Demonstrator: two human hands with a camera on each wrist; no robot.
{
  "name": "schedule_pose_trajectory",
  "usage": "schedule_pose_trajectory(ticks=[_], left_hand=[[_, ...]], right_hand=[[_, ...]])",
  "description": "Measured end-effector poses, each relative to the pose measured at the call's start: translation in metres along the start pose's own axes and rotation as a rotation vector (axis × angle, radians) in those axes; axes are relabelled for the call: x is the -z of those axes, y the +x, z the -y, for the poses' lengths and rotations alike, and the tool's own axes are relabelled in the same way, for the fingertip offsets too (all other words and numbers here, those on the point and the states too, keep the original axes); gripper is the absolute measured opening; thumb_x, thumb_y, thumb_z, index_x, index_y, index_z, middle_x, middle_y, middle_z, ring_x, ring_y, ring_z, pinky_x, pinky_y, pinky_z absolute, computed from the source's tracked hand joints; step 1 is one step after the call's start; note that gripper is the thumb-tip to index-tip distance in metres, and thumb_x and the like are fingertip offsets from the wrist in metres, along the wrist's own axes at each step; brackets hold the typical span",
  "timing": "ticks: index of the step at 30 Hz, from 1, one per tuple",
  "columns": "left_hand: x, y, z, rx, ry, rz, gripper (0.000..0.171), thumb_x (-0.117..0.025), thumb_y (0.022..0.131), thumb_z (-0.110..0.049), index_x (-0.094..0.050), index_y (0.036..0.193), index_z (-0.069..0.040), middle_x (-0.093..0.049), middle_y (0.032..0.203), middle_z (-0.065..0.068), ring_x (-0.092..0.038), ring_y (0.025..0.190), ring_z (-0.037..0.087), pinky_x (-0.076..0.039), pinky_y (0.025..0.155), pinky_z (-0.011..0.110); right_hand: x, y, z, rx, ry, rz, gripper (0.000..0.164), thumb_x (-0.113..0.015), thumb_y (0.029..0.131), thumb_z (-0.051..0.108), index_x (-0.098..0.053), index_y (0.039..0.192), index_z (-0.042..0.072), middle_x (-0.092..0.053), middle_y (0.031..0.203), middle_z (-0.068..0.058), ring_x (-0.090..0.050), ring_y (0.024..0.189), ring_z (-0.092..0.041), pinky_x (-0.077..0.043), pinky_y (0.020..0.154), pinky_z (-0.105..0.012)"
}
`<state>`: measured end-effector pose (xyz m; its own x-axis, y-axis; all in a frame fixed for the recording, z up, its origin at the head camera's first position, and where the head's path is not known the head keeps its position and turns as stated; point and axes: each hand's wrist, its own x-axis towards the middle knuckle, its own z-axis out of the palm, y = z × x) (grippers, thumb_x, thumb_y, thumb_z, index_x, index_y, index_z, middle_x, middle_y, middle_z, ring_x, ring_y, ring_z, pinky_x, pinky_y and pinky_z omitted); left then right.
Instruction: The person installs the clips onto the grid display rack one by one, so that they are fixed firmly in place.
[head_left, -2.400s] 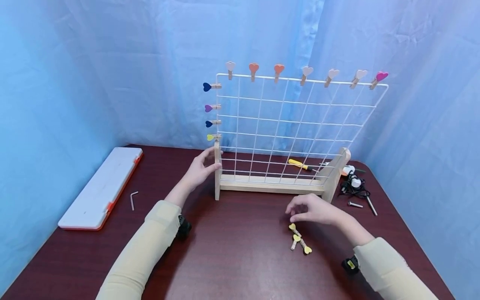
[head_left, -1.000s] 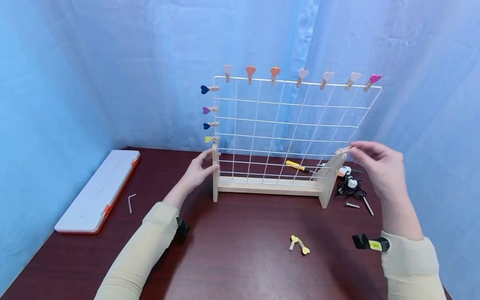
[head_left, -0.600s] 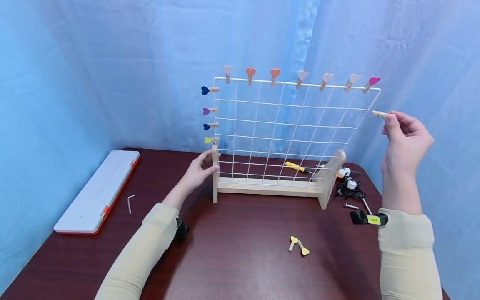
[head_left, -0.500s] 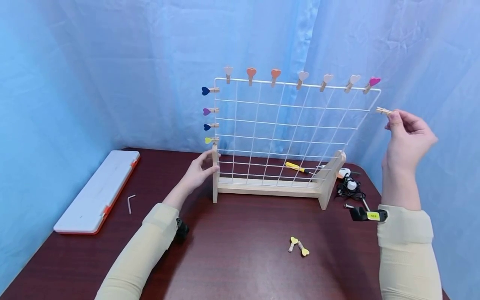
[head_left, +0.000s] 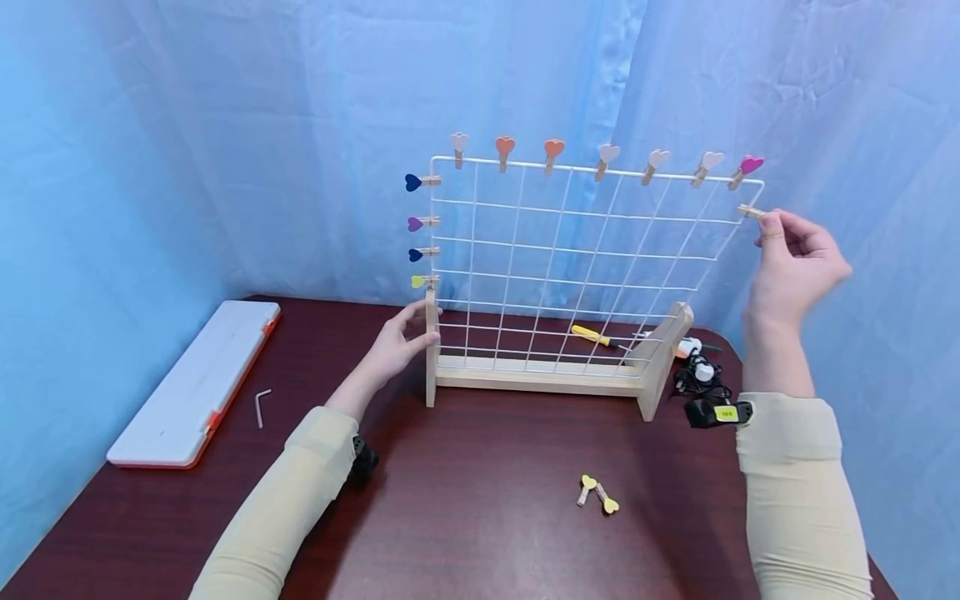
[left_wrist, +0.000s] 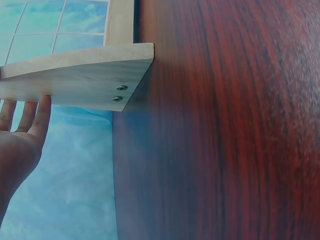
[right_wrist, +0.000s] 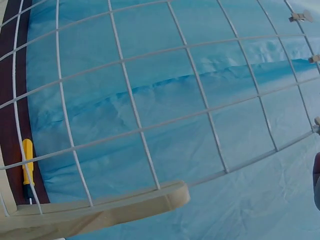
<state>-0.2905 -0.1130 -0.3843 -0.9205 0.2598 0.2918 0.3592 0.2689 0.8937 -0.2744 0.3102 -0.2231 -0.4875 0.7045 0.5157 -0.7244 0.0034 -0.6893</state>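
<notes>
A white wire grid [head_left: 581, 169] stands in a wooden stand [head_left: 540, 383], with heart-topped clothespins along its top and left edges. At the stand's left upright, my left hand [head_left: 392, 343] grips the wood between thumb and fingers; the left wrist view shows the fingertips [left_wrist: 44, 102] against the side panel [left_wrist: 75, 85]. High at the grid's right edge, my right hand [head_left: 791, 262] pinches a small wooden clothespin [head_left: 747, 210], its tip overlapping the edge wire below the pink heart clothespin [head_left: 748, 167]. My fingers hide the far end of this clothespin.
Two yellow heart clothespins [head_left: 609, 503] lie on the dark red table [head_left: 480, 517]. A white and orange case [head_left: 195, 383] and a hex key [head_left: 259, 408] are at the left. Behind the stand lies a yellow screwdriver [head_left: 591, 334]; black cables [head_left: 701, 382] bunch at the right.
My right hand has picked a clothespin from the three on the table and raised it to the grid's upper right edge, lately moving left onto the wire. The left hand stays at the upright.
</notes>
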Motion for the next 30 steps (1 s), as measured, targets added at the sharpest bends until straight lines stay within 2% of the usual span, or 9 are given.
schedule_pose_trajectory(ticks=[3, 12, 16, 19, 22, 24, 27, 30], left_hand=[[0.0, -0.001, 0.0, 0.006, 0.004, 0.002, 0.053, -0.062, 0.084, -0.021, -0.041, 0.131, -0.013, -0.051, 0.123, 0.014, -0.048, 0.111, 0.029, -0.044, 0.085, 0.045], [-0.001, -0.001, 0.002, 0.005, -0.009, 0.005, 0.054, -0.062, 0.084, -0.02, -0.04, 0.132, -0.011, -0.05, 0.123, 0.016, -0.047, 0.112, 0.03, -0.044, 0.086, 0.046], [-0.001, 0.0, 0.002, 0.015, -0.018, 0.008, 0.055, -0.062, 0.084, -0.02, -0.039, 0.133, -0.01, -0.05, 0.123, 0.015, -0.047, 0.111, 0.03, -0.044, 0.086, 0.045], [-0.002, 0.0, 0.002, 0.016, -0.028, 0.008, 0.055, -0.061, 0.084, -0.019, -0.039, 0.133, -0.01, -0.05, 0.123, 0.016, -0.048, 0.111, 0.031, -0.044, 0.087, 0.045], [-0.002, 0.001, 0.002, 0.015, -0.032, 0.007, 0.054, -0.061, 0.084, -0.019, -0.039, 0.133, -0.01, -0.05, 0.123, 0.017, -0.048, 0.111, 0.031, -0.043, 0.087, 0.045], [-0.002, 0.001, 0.001, 0.019, -0.029, 0.005, 0.054, -0.062, 0.084, -0.019, -0.039, 0.133, -0.011, -0.05, 0.122, 0.016, -0.048, 0.111, 0.03, -0.043, 0.087, 0.045], [-0.001, 0.001, 0.001, 0.022, -0.018, 0.0, 0.054, -0.062, 0.084, -0.02, -0.04, 0.133, -0.012, -0.051, 0.122, 0.015, -0.048, 0.111, 0.03, -0.044, 0.087, 0.045], [0.0, 0.0, 0.001, 0.016, -0.012, 0.0, 0.054, -0.062, 0.084, -0.02, -0.04, 0.133, -0.012, -0.051, 0.122, 0.015, -0.048, 0.111, 0.03, -0.044, 0.086, 0.045]], right_hand=[[-0.002, -0.002, -0.003, 0.023, 0.004, 0.002, 0.035, -0.081, 0.06, 0.012, -0.067, 0.084, -0.009, -0.062, 0.076, -0.011, -0.055, 0.06, -0.017, -0.045, 0.065, -0.024], [0.002, -0.001, -0.006, 0.018, 0.043, 0.031, 0.035, -0.081, 0.06, 0.012, -0.068, 0.087, -0.005, -0.063, 0.082, -0.013, -0.056, 0.065, -0.017, -0.046, 0.069, -0.024], [0.008, 0.0, -0.003, 0.056, 0.051, 0.046, 0.035, -0.081, 0.06, 0.008, -0.067, 0.091, -0.004, -0.061, 0.087, -0.015, -0.057, 0.075, -0.019, -0.047, 0.072, -0.023], [0.014, -0.004, -0.001, 0.104, 0.034, 0.096, 0.033, -0.078, 0.063, 0.003, -0.066, 0.093, -0.005, -0.061, 0.089, -0.017, -0.057, 0.08, -0.021, -0.047, 0.073, -0.023], [0.02, -0.016, 0.004, 0.128, -0.026, 0.205, 0.032, -0.076, 0.065, 0.0, -0.066, 0.095, -0.007, -0.062, 0.09, -0.016, -0.057, 0.078, -0.019, -0.047, 0.071, -0.02], [0.023, -0.028, 0.006, 0.14, -0.074, 0.315, 0.032, -0.074, 0.067, -0.004, -0.064, 0.097, -0.009, -0.063, 0.091, -0.015, -0.057, 0.075, -0.016, -0.047, 0.068, -0.018], [0.029, -0.048, 0.007, 0.173, -0.204, 0.525, 0.033, -0.07, 0.07, -0.008, -0.061, 0.101, -0.011, -0.065, 0.094, -0.012, -0.057, 0.073, -0.011, -0.046, 0.064, -0.015], [0.037, -0.066, -0.002, 0.213, -0.318, 0.761, 0.037, -0.066, 0.069, -0.015, -0.058, 0.105, -0.012, -0.063, 0.095, -0.011, -0.056, 0.07, -0.01, -0.045, 0.061, -0.014]])
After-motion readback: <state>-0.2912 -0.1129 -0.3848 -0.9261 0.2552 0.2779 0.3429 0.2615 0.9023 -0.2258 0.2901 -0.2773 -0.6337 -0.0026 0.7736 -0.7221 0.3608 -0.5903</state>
